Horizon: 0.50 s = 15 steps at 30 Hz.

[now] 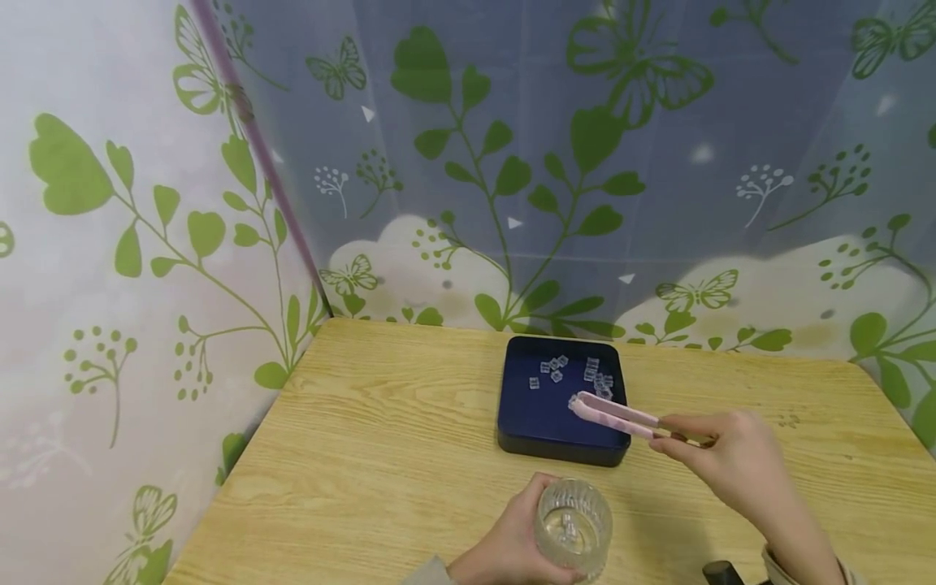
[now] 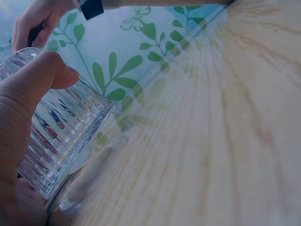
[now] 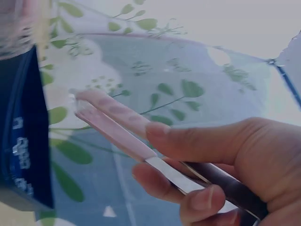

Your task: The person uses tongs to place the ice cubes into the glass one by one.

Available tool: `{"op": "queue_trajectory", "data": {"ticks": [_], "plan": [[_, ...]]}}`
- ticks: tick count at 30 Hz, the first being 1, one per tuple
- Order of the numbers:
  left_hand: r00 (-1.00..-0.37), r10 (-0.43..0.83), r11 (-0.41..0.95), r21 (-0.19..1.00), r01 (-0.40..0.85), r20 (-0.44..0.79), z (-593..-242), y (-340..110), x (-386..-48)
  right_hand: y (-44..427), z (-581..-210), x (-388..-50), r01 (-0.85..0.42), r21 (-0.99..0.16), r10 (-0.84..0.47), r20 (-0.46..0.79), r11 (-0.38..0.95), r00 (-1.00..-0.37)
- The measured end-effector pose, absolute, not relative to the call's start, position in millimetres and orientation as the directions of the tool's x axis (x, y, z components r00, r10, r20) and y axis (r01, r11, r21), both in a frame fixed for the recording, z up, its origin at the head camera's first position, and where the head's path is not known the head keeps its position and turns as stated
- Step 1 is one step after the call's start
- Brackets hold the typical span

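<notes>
Well, by the look of it this is nearer the start than the finish. A small heap of clear cubes (image 1: 569,528) lies at the bottom of the glass (image 1: 601,516) (a few at most, though the ridged sides make counting hard), while far more sit in the dark blue tray (image 1: 534,422) on the wooden table (image 1: 366,422). In there, one loose group (image 1: 554,364) lies toward the far left, a single cube (image 1: 534,383) sits just apart from it, and a tighter cluster (image 1: 591,371) runs along the right side.

The person's right hand (image 1: 738,459) has thumb and fingers clamped on the pink tongs (image 1: 614,420), whose tips, over the tray, appear closed on one more clear cube (image 1: 574,403). That one, I'd judge, counts as picked up but not yet delivered. The left hand (image 1: 512,532) is wrapped round the glass, in front of the tray. Most of the cubes, then, seem left to do.
</notes>
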State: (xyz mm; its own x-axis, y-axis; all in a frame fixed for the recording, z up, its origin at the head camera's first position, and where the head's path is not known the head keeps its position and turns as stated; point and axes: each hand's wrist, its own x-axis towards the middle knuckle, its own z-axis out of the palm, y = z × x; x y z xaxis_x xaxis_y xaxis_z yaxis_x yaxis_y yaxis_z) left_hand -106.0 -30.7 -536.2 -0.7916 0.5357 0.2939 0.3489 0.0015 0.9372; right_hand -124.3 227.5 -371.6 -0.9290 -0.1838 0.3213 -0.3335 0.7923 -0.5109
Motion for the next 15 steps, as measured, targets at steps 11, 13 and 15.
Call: {"op": "queue_trajectory", "data": {"ticks": [11, 13, 15], "plan": [[-0.797, 0.528, 0.007, 0.937, 0.349, 0.293, -536.3, -30.1, -104.9, 238.6, -354.8, -98.0, -0.378, -0.594, -0.260, 0.277, 0.710, -0.925], [-0.800, 0.527, 0.011, 0.939, 0.344, 0.287, -536.6, -30.2, -104.9, 239.9, -354.9, -95.9, -0.387, -0.604, -0.285, 0.262, 0.697, -0.922], [-0.802, 0.527, 0.010, 0.941, 0.338, 0.282, -536.6, -30.2, -104.9, 241.2, -354.8, -94.6, -0.386, -0.611, -0.315, 0.226, 0.691, -0.922]]}}
